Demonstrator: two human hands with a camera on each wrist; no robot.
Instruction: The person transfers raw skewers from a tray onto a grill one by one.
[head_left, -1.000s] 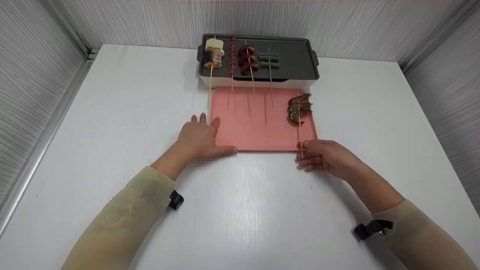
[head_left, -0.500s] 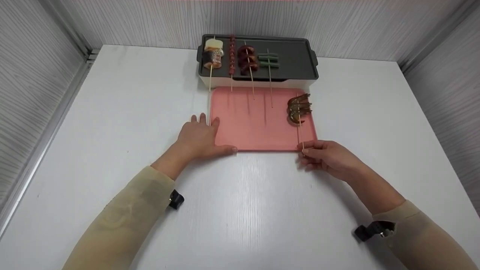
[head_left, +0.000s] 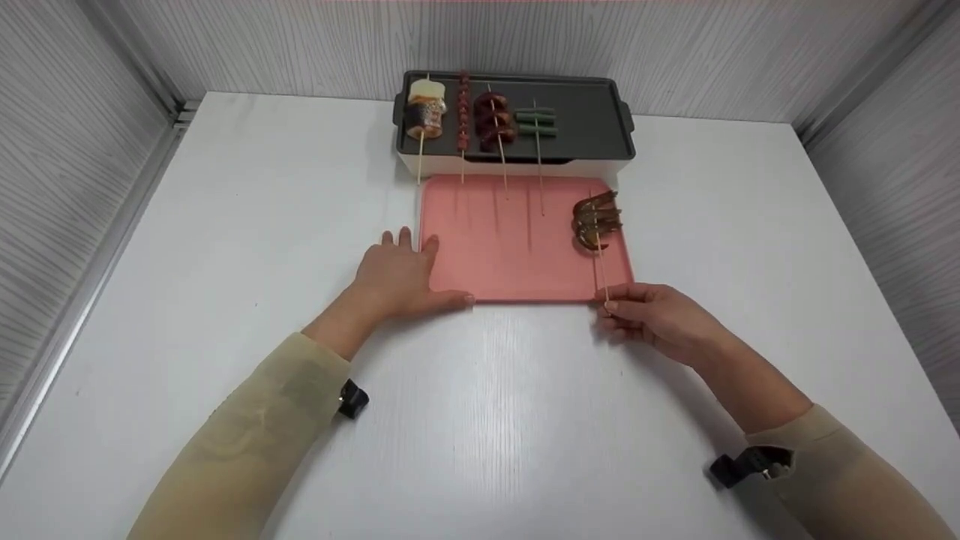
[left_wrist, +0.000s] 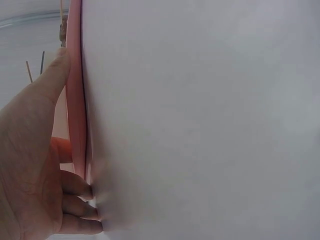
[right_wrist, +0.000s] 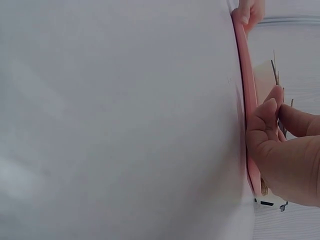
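A shrimp skewer [head_left: 596,217] lies over the right side of a pink tray [head_left: 495,270]. At the tray's front right corner my right hand [head_left: 660,319] pinches the lower end of its stick between thumb and fingers. My left hand [head_left: 397,277] rests with spread fingers at the tray's front left corner, its thumb along the front rim. The left wrist view shows that thumb and a finger of the left hand [left_wrist: 35,150] against the tray's edge, other fingertips on the table. In the right wrist view the pinching right hand [right_wrist: 285,145] hides most of the stick.
Behind the tray stands a dark grill plate [head_left: 589,112] on a white base. Across it lie a thick layered skewer [head_left: 426,112], a thin red skewer [head_left: 463,112], a dark red-brown skewer [head_left: 493,120] and a green skewer [head_left: 535,121]. Their sticks overhang the front edge.
My right thumb has closed onto the stick's end, which it did not cover a second ago. The shrimps have tilted slightly on the tray. The left hand has stayed in place.
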